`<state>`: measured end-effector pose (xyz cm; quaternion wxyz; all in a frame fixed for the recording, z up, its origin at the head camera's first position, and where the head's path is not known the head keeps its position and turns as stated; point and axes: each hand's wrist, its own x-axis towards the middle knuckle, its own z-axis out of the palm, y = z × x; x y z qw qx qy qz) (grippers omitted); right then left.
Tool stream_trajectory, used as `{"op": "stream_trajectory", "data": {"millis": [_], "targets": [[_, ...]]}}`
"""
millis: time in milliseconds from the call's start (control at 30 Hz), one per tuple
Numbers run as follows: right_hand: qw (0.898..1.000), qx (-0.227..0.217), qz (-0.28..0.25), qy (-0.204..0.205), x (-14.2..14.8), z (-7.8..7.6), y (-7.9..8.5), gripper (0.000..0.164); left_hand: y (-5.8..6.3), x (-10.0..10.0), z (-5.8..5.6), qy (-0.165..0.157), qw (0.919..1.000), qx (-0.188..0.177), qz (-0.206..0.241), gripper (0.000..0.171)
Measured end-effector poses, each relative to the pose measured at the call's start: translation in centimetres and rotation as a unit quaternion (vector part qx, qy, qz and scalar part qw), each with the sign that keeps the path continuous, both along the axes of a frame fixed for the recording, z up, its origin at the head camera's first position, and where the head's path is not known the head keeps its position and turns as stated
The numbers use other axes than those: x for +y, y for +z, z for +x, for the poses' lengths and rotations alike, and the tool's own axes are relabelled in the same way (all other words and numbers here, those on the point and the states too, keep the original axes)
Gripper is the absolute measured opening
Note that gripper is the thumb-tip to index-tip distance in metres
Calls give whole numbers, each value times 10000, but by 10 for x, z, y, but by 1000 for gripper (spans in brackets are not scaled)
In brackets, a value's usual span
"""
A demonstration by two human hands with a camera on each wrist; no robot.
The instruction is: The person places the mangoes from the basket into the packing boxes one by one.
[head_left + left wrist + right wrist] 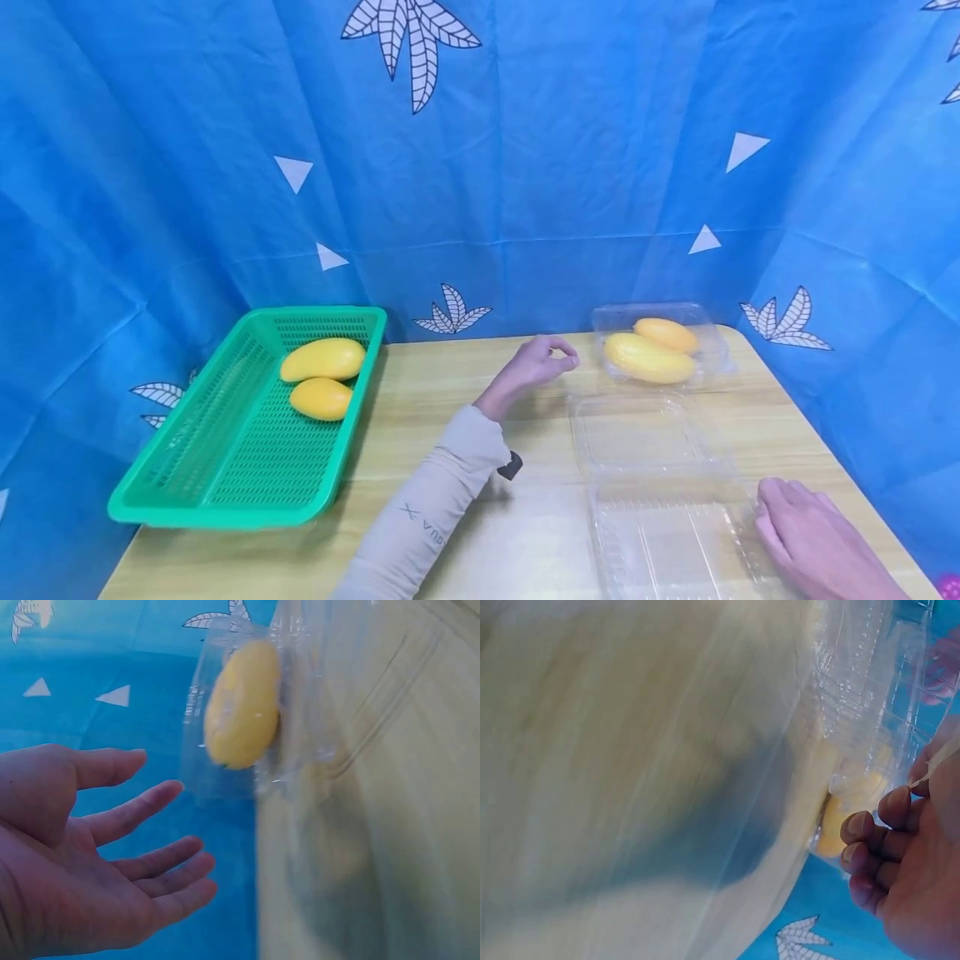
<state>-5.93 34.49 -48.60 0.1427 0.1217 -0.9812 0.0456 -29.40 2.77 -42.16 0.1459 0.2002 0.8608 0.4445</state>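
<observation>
My left hand [536, 365] hovers over the table's back half with nothing in it, fingers spread apart in the left wrist view. Just right of it, two yellow mangoes [649, 358] lie in a clear plastic clamshell box [609, 321] at the back right corner. A second clear clamshell box [667, 533] lies unfolded in front, its lid half toward the back. My right hand [821, 537] is at that box's right side, fingers loosely bent in the right wrist view [922, 862]; whether the fingertips touch the plastic is unclear.
At the left, a green plastic basket [123, 500] holds two more mangoes [322, 360]. Wooden tabletop [442, 375] lies between basket and boxes. A blue patterned curtain [570, 167] hangs close behind the table and along both sides.
</observation>
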Motion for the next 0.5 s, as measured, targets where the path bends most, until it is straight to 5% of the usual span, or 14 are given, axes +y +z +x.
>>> {"op": "stream_trajectory", "data": {"millis": [267,500], "targets": [[9994,-344,-24,-41,-17,-4,2,24,38,-26,6,-67,9935,714,-881,26],[9991,-336,-231,128,-33,-9,3,24,64,-50,19,-66,9889,1089,-1007,25]]}}
